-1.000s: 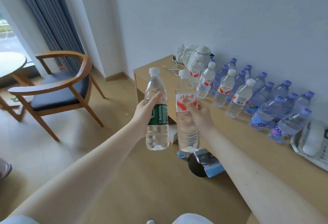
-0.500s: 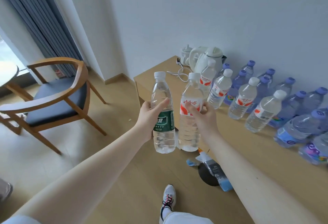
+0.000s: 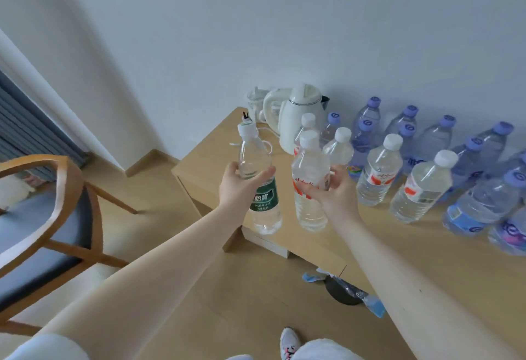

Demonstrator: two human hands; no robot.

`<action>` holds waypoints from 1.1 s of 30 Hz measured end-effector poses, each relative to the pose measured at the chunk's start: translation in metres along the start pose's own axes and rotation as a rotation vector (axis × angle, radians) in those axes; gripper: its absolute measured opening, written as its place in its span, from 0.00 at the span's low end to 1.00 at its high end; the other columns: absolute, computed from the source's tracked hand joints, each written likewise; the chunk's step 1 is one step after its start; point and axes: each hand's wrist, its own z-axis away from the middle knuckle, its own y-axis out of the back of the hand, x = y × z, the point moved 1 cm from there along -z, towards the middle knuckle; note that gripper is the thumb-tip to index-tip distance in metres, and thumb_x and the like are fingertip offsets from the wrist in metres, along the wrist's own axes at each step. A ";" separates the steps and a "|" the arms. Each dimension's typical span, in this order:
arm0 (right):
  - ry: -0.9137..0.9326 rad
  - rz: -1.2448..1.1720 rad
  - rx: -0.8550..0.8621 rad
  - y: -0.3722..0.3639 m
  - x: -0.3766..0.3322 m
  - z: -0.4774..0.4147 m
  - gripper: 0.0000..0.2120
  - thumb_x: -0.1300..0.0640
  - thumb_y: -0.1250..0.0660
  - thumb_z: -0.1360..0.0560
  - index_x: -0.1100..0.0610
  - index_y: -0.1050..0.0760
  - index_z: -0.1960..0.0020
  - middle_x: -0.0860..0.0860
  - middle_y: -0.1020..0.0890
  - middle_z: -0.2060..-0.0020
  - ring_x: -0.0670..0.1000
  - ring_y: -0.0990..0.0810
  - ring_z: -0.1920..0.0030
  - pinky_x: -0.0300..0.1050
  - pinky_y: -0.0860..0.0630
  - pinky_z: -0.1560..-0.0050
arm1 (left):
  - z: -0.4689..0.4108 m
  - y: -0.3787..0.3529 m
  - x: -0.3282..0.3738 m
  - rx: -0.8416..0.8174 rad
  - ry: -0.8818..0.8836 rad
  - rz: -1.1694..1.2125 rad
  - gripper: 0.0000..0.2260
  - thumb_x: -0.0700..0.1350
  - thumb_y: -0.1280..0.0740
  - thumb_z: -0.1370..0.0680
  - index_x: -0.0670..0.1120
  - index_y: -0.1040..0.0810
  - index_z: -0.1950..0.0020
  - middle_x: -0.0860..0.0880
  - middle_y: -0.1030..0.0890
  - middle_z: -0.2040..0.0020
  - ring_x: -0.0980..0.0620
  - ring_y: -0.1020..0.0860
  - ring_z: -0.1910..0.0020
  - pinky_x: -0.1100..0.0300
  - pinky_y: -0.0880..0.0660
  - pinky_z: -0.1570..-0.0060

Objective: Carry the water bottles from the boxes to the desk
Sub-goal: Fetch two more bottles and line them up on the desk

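My left hand (image 3: 237,186) grips a clear bottle with a green label (image 3: 257,180), held upright over the near left edge of the wooden desk (image 3: 427,251). My right hand (image 3: 331,191) grips a clear bottle with a red and white label (image 3: 308,183) beside it, also upright above the desk. Several white-capped bottles (image 3: 378,171) stand on the desk just right of my hands. Behind them, several purple-capped bottles (image 3: 484,197) stand along the wall.
A white kettle (image 3: 299,120) with a cord stands at the desk's far left corner. A wooden armchair (image 3: 42,217) with a dark seat is on the left. A black bin (image 3: 341,291) with blue wrappers sits under the desk edge. My shoe (image 3: 287,342) shows at the bottom.
I have stepped closer to the desk. Both hands carried their bottles forward and now hold them over the desk's near left part; the bottles on the desk look larger and nearer.
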 end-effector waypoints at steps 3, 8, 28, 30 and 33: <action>0.025 0.067 0.106 0.020 -0.001 -0.003 0.19 0.57 0.19 0.36 0.49 0.26 0.54 0.43 0.20 0.58 0.38 0.24 0.60 0.27 0.30 0.61 | -0.014 -0.023 0.006 -0.116 -0.060 -0.068 0.25 0.50 0.21 0.33 0.49 0.29 0.41 0.52 0.20 0.49 0.51 0.21 0.51 0.60 0.28 0.62; 0.004 0.119 0.286 0.048 0.005 0.000 0.20 0.54 0.19 0.36 0.47 0.28 0.54 0.41 0.23 0.58 0.41 0.25 0.58 0.30 0.31 0.59 | -0.025 -0.061 0.012 -0.297 -0.120 -0.153 0.23 0.45 0.21 0.33 0.49 0.28 0.43 0.51 0.21 0.47 0.50 0.22 0.49 0.58 0.28 0.55; -0.175 0.062 0.555 0.111 0.068 0.003 0.28 0.58 0.19 0.37 0.48 0.30 0.44 0.40 0.23 0.52 0.47 0.25 0.46 0.40 0.31 0.47 | -0.020 -0.182 -0.026 -0.513 -0.199 -0.365 0.28 0.43 0.20 0.35 0.44 0.33 0.42 0.46 0.29 0.39 0.49 0.27 0.44 0.55 0.27 0.44; -0.169 0.061 0.560 0.113 0.072 0.002 0.28 0.58 0.19 0.37 0.48 0.30 0.44 0.41 0.23 0.51 0.47 0.25 0.46 0.42 0.29 0.46 | -0.021 -0.185 -0.026 -0.528 -0.211 -0.386 0.28 0.42 0.21 0.33 0.43 0.33 0.42 0.46 0.31 0.39 0.50 0.30 0.46 0.59 0.31 0.48; -0.155 0.069 0.565 0.113 0.077 -0.001 0.28 0.56 0.18 0.37 0.45 0.31 0.45 0.43 0.22 0.48 0.46 0.25 0.44 0.45 0.27 0.42 | -0.022 -0.188 -0.027 -0.553 -0.254 -0.444 0.28 0.43 0.21 0.33 0.43 0.34 0.42 0.47 0.33 0.41 0.50 0.32 0.46 0.60 0.33 0.48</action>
